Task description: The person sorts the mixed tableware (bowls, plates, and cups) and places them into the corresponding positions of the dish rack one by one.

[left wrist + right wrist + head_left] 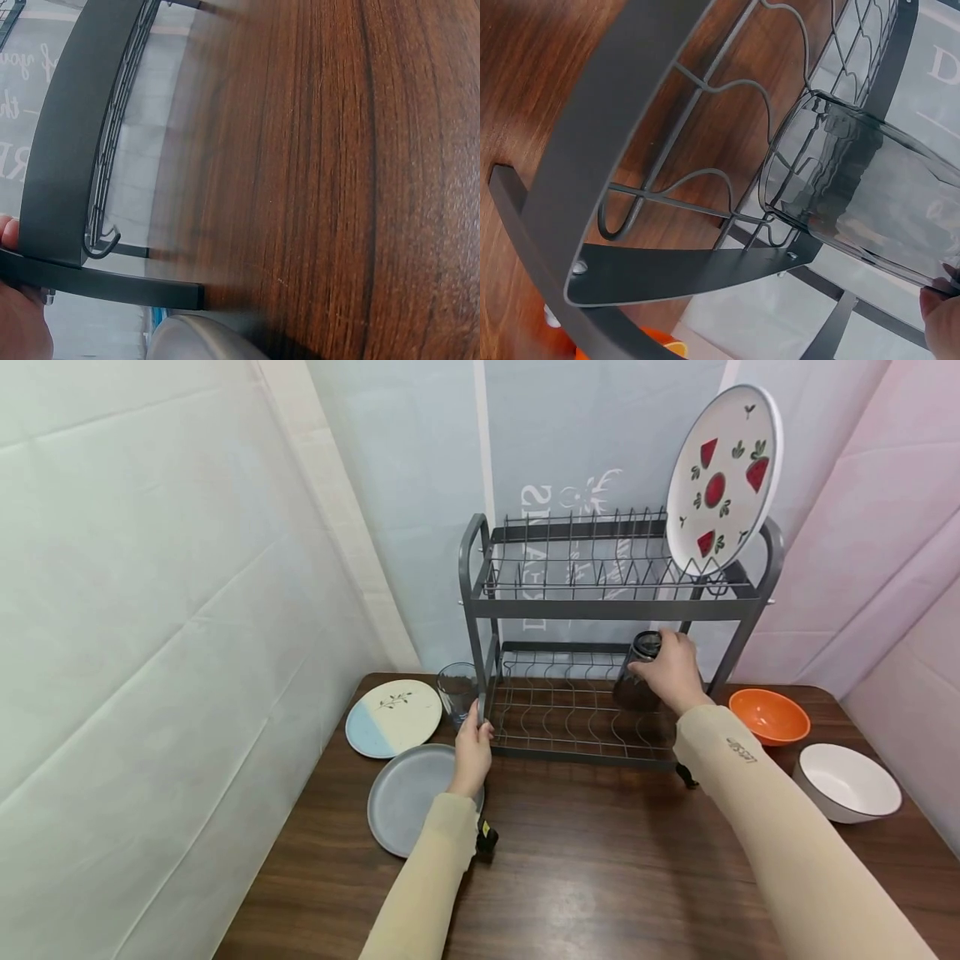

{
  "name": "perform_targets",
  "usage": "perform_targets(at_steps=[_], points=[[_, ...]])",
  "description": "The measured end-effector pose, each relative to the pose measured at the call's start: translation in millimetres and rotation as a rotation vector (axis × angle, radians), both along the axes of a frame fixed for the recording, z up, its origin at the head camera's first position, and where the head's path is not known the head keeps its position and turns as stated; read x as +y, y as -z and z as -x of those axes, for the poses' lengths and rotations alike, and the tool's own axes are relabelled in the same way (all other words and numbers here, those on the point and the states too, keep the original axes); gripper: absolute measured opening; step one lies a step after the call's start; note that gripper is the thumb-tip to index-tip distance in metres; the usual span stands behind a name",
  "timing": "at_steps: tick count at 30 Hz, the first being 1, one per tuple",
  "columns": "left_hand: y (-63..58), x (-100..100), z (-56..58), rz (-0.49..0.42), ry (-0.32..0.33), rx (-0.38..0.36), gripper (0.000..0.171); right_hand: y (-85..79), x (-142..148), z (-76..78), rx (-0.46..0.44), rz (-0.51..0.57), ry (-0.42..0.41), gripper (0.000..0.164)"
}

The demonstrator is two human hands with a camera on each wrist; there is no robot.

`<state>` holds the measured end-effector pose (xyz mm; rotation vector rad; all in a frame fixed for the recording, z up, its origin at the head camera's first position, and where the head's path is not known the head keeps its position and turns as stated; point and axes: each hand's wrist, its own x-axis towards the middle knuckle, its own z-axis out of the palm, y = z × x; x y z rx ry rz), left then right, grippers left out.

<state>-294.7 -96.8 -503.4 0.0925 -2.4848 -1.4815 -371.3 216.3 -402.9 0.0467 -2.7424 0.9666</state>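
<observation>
A dark grey two-tier dish rack (pixel 615 609) stands on the wooden table. My left hand (pixel 472 752) grips its left front post low down; in the left wrist view, fingers of the left hand (pixel 22 322) show around the post. My right hand (pixel 672 672) reaches under the upper tier and holds a dark see-through glass (pixel 636 685) near its top. That glass is at the right of the lower tier. The right wrist view shows the glass (pixel 885 195) with its lower end at the wires; whether it touches them I cannot tell.
A plate with watermelon pictures (pixel 720 485) leans upright in the upper tier's right end. Left of the rack are a clear glass (pixel 456 681), a blue-and-cream plate (pixel 393 718) and a grey plate (pixel 408 802). An orange bowl (pixel 768 717) and a white bowl (pixel 847 782) stand right.
</observation>
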Motion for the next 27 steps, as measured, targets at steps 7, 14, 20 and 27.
perform_targets(at_steps=[7, 14, 20, 27], points=[[0.0, 0.3, 0.4, 0.003, -0.004, -0.002, 0.049, -1.3, 0.4, 3.1, -0.028, -0.014, -0.005, 0.082], [-0.5, 2.1, 0.1, -0.004, -0.005, -0.004, 0.049, -4.2, 1.0, 4.9, -0.074, -0.033, -0.005, 0.084], [0.1, 2.9, -0.3, -0.021, 0.013, -0.014, 0.050, -6.0, 2.6, 3.9, -0.092, -0.039, -0.020, 0.085], [0.2, 0.9, 0.1, -0.021, 0.000, -0.013, 0.050, -3.6, 0.3, 3.7, -0.074, -0.013, -0.043, 0.086]])
